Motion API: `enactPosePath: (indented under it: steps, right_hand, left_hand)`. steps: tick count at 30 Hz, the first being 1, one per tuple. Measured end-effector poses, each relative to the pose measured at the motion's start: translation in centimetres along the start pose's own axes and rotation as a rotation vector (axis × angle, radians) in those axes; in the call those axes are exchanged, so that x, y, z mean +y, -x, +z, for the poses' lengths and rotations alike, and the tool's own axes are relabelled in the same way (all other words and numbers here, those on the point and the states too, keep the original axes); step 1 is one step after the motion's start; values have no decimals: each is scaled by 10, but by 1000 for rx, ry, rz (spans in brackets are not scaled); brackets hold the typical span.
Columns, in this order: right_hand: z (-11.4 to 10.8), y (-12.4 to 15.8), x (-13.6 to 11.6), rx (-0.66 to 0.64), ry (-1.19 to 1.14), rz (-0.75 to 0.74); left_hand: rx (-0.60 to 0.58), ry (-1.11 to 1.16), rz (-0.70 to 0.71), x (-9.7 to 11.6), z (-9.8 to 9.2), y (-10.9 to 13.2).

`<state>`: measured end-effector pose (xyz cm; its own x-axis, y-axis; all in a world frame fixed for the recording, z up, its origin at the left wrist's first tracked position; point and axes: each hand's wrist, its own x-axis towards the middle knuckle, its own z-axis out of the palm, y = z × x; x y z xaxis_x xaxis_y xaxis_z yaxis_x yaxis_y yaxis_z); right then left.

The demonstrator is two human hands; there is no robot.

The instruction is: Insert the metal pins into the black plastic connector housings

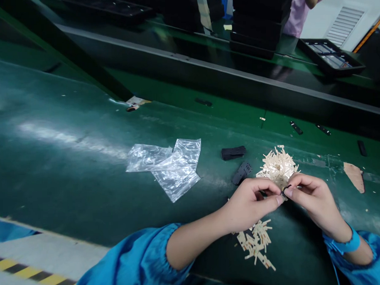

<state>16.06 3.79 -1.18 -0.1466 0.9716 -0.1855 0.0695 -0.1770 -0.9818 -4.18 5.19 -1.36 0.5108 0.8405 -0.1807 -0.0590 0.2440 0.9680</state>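
My left hand (252, 202) and my right hand (315, 198) meet above the green table (94, 187), each with thumb and forefinger pinched. Between their fingertips is a small black piece (284, 192), mostly covered, so its exact kind does not show. Just beyond the hands lies a heap of small cream-coloured strips (276, 164). A looser pile of like strips (257, 242) is nearer to me, below my left wrist. Left of the heap are a stack of flat black pieces (233, 152) and a second black stack (241, 173).
Clear plastic bags (178, 165) lie left of the black stacks. Several black pieces (296, 127) are scattered toward the back, and a torn brown scrap (354, 177) lies at right. A raised ledge (187, 61) crosses behind. Beyond it are a black tray (332, 56) and a person in pink (297, 14).
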Motion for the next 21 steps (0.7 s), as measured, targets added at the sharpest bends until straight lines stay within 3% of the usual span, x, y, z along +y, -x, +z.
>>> enactPosePath:
  steps: [7, 14, 19, 21]
  right_hand:
    - [-1, 3, -2, -55, 39, -23]
    - [2, 3, -1, -173, -184, 85]
    - [4, 3, -1, -178, -245, 132]
    - [4, 2, -1, -137, -218, 147]
  left_hand:
    - [-40, 84, -118, 0, -8, -7]
    - [-181, 207, -213, -8, -10, -10]
    - [-234, 102, -248, -6, -6, -9]
    - [-181, -51, -195, 1, -12, -8]
